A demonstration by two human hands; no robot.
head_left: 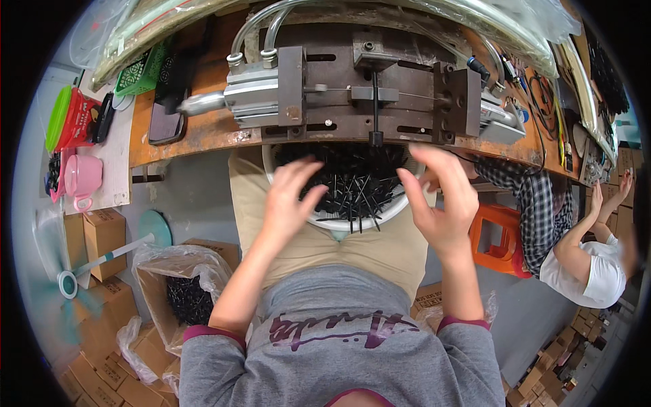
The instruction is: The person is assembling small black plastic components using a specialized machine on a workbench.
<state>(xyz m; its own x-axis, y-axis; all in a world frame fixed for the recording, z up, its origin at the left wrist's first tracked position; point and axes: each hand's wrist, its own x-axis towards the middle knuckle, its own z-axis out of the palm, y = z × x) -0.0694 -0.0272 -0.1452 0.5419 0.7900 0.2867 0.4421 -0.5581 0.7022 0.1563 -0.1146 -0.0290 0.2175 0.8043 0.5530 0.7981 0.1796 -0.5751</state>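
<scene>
A white bowl [380,218] full of thin black rods [352,180] rests on my lap, right under a metal press fixture [352,91] on the orange bench. My left hand [288,197] hovers over the bowl's left side with its fingers spread and nothing in it. My right hand [441,200] hangs over the bowl's right rim, fingers apart and empty too. One black rod [375,108] stands upright in the middle of the fixture.
Clear hoses [261,30] loop off the fixture's left cylinder. A pink cup [83,178] and red-green container [68,119] sit on a shelf at left. A bag-lined carton of black parts [186,298] stands lower left. Another person [576,251] sits at right by an orange stool [498,237].
</scene>
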